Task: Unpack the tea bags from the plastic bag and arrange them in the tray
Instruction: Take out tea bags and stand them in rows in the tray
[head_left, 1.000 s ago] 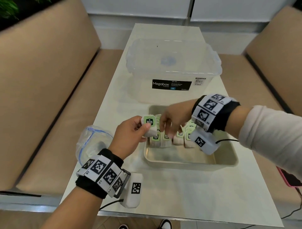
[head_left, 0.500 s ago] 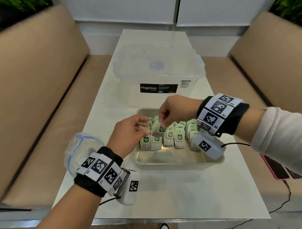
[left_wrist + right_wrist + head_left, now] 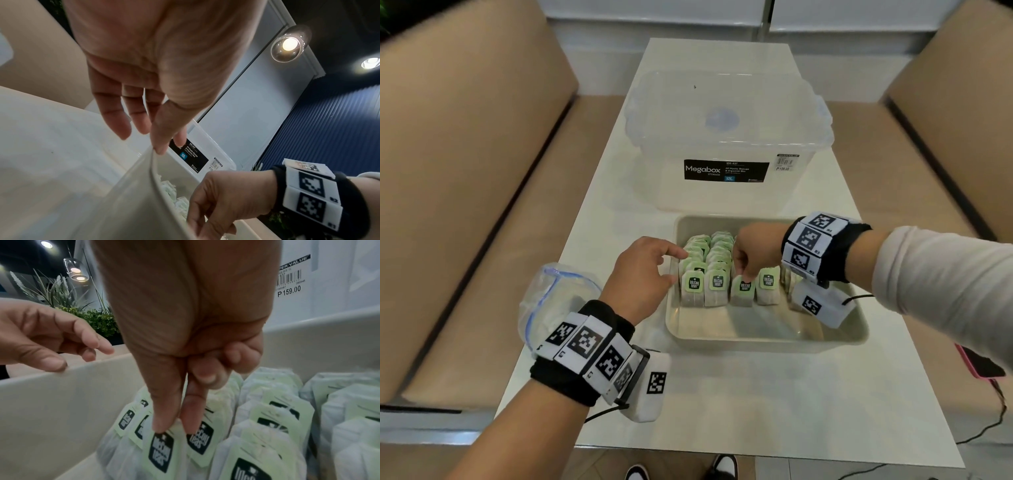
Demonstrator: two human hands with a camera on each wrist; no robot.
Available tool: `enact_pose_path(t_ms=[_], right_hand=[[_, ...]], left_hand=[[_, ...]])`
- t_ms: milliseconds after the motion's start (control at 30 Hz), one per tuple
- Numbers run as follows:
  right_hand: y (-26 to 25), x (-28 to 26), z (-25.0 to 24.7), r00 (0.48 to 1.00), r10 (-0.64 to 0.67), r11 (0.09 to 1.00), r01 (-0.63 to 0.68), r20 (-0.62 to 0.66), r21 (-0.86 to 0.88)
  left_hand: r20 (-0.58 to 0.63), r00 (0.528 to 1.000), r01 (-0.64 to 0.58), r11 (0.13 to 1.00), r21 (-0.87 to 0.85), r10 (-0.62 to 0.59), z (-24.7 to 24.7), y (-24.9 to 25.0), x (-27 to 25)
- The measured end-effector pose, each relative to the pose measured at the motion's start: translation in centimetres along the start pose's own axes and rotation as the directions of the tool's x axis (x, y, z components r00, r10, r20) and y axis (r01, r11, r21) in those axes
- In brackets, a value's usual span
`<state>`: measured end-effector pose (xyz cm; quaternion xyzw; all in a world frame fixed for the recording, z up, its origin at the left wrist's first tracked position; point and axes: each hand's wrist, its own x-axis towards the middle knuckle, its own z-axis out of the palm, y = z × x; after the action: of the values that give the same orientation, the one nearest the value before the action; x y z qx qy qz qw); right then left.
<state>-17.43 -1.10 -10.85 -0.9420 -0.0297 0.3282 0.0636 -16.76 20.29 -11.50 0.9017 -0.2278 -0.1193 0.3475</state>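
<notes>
A beige tray [image 3: 767, 342] sits mid-table with several green-tagged tea bags [image 3: 719, 260] standing upright in rows. My right hand [image 3: 744, 279] reaches down into the front row and pinches the top of one tea bag [image 3: 742, 296] between thumb and index finger. The right wrist view shows this pinch [image 3: 174, 425] just above the bag's dark tag [image 3: 162, 449]. My left hand [image 3: 676, 265] holds nothing, its fingers relaxed. Its thumb [image 3: 159, 148] rests on the tray's left rim [image 3: 152, 170]. A crumpled clear plastic bag [image 3: 551, 298] lies at the table's left edge behind my left wrist.
A clear lidded Megabox storage box [image 3: 726, 144] stands right behind the tray. Tan benches [image 3: 465, 171] run along both sides of the narrow white table [image 3: 756, 404]. A pink phone [image 3: 979, 365] and a black cable lie on the right bench.
The tea bag passed from my left hand to my right, which lowered it into the tray's front row. My left hand, now empty, moved to the tray's left rim.
</notes>
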Motion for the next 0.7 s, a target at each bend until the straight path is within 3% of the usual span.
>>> enact_pose_path(t_ms=[200,333,500,700], right_hand=[[0.3,-0.4,-0.6,0.993,0.000,0.999,0.006,-0.116,0.049],[0.1,-0.7,0.0,0.994,-0.039,0.997,0.031,0.100,0.076],[-0.3,0.5,2.1,0.915,-0.068,0.993,0.025,0.397,0.113],[0.0,1.5,2.2,0.901,-0.040,0.998,0.011,0.432,0.069]], left_hand=[[0.030,1.000,-0.001,1.000,-0.029,0.002,-0.1,-0.4,0.1],[0.045,0.999,-0.005,0.999,-0.034,0.007,-0.2,-0.3,0.2],[0.050,0.999,-0.004,0.999,-0.039,0.006,-0.2,-0.2,0.3],[0.051,0.999,-0.012,0.999,-0.041,0.014,-0.1,-0.4,0.3]])
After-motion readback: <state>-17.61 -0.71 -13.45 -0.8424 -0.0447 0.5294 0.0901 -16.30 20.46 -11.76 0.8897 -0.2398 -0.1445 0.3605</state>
